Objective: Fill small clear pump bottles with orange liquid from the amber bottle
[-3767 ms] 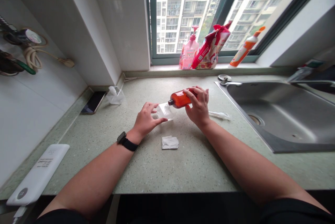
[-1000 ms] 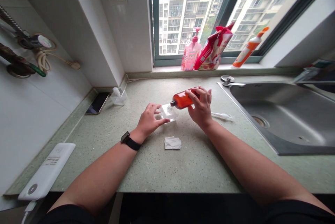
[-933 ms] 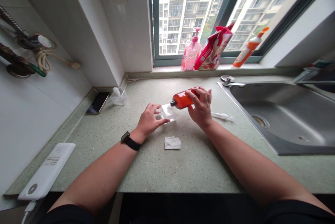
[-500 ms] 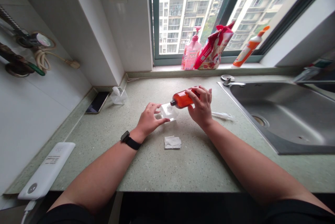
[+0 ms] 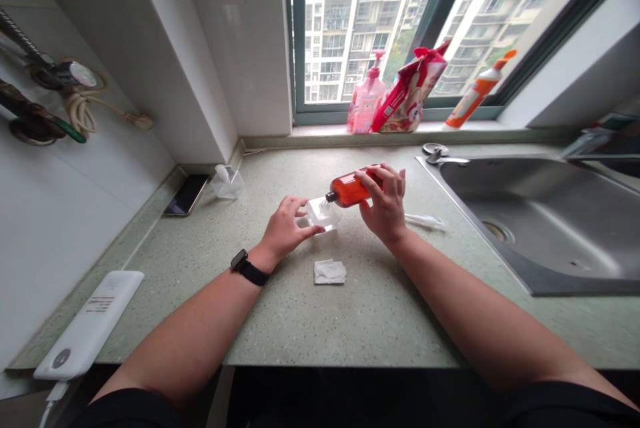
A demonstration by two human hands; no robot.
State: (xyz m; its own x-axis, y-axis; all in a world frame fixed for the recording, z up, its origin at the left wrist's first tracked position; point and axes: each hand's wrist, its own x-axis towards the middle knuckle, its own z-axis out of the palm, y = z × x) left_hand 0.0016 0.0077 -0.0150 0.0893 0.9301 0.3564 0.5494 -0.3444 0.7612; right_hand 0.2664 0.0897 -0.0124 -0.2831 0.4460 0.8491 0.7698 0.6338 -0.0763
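The right grip [image 5: 385, 207] hides part of the tilted orange bottle [image 5: 347, 190].

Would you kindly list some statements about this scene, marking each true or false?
1. The right hand holds the orange bottle tilted. True.
2. The left hand grips the clear container. True.
3. The orange bottle's mouth points toward the sink. False: it points toward the clear container.
4. The red bag stands right of the pink pump bottle. True.
5. The pink pump bottle stands in the sink. False: it stands on the windowsill.
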